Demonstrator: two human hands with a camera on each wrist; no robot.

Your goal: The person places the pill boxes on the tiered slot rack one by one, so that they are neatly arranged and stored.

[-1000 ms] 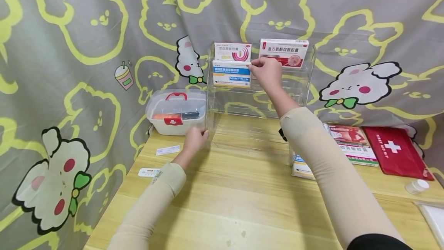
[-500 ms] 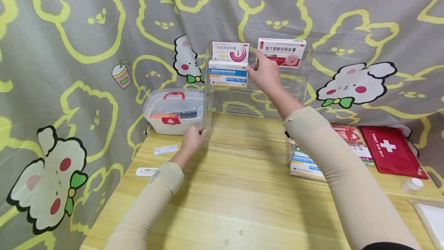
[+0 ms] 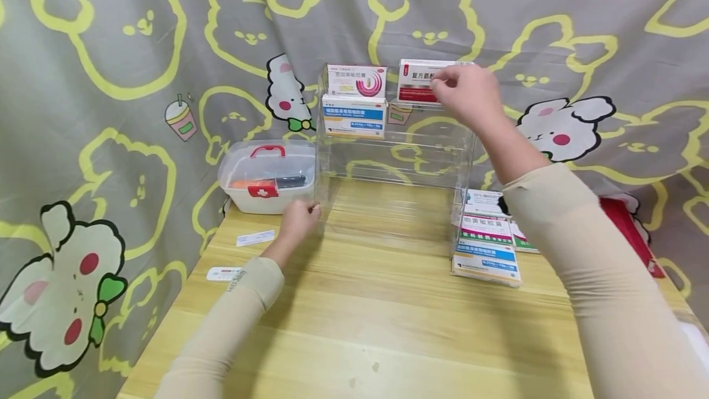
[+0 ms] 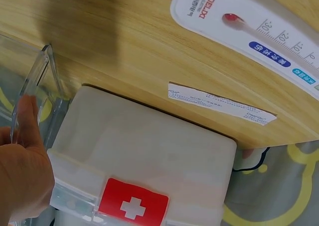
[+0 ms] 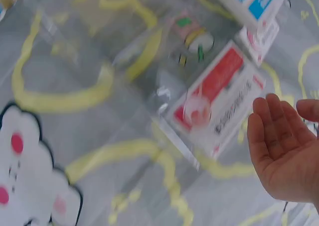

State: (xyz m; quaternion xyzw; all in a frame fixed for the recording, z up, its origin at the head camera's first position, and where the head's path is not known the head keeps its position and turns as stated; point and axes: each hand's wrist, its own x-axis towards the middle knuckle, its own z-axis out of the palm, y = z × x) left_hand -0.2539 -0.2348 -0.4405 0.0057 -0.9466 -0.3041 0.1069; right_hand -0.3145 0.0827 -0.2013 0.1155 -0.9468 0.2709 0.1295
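The right hand (image 3: 468, 92), fingers loosely apart and gripping nothing, hovered at the red-and-white cardboard medicine box (image 3: 416, 80) on the clear acrylic tiered rack (image 3: 399, 159). The left hand (image 3: 298, 220) rested relaxed against that rack's lower corner, just beside a translucent plastic first-aid case (image 3: 267, 176).

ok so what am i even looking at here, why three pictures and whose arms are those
It is one person at work, filmed by three cameras: one on the head, one on each wrist. In the head view the left hand rests against the front edge of a clear acrylic rack on a wooden table. The right hand is up at the red and white medicine box on the top tier; the right wrist view shows its fingers relaxed, not gripping. A first aid case stands left of the rack, and loose medicine boxes lie right of it.
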